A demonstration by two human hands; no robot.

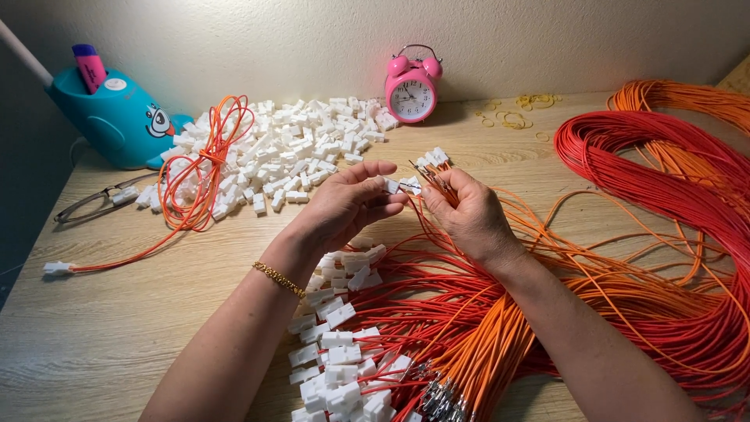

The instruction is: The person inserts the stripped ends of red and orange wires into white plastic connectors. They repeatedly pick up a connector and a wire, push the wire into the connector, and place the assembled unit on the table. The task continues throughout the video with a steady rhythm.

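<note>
My left hand [349, 205] pinches a small white plastic connector [391, 186] between thumb and fingers above the wooden table [117, 328]. My right hand [469, 212] grips a few orange wires [442, 184] near their metal-tipped ends, close to a small cluster of white connectors [431, 159]. The two hands nearly touch. Below them lies a bundle of red and orange wires [469, 328] fitted with white connectors [344, 344].
A heap of loose white connectors [289, 148] lies at the back. An orange wire loop [205, 168] rests on its left side. Large red wire coils [664, 203] fill the right. A pink alarm clock [412, 87], teal holder [109, 117], glasses [98, 202] and rubber bands [516, 117] stand around.
</note>
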